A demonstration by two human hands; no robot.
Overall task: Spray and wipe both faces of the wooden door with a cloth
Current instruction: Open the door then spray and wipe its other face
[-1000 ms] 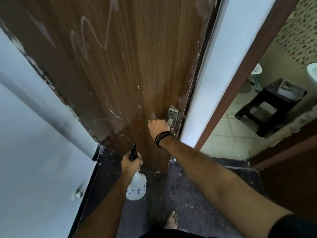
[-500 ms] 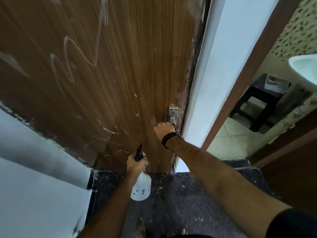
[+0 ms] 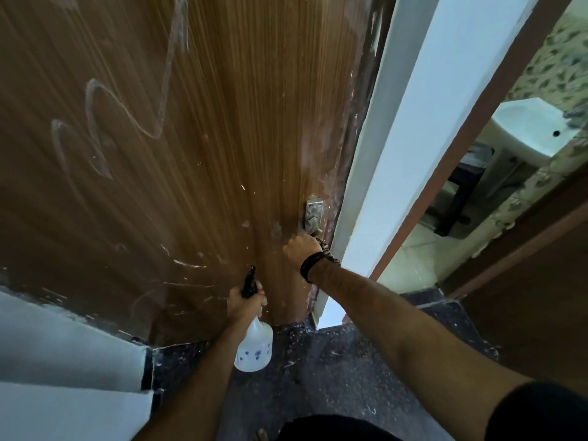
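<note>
Spray bottle point(image 3: 254, 346), translucent white with blue dots, no readable label, contents unclear, is hanging from the gripping left hand point(image 3: 246, 302) below the door latch point(image 3: 314, 214); right hand point(image 3: 300, 249) is clutching a cloth point(image 3: 329, 254) there.

The wooden door point(image 3: 197, 148) stood straight ahead, its metal latch point(image 3: 314, 214) at the right edge. Just below the latch, the right hand point(image 3: 302, 251) was against the door. Lower and left, the left hand point(image 3: 246, 302) held the spray bottle point(image 3: 254, 348) above the floor point(image 3: 334, 377). A washbasin point(image 3: 528, 132) sat far right, beyond the doorway.
</note>
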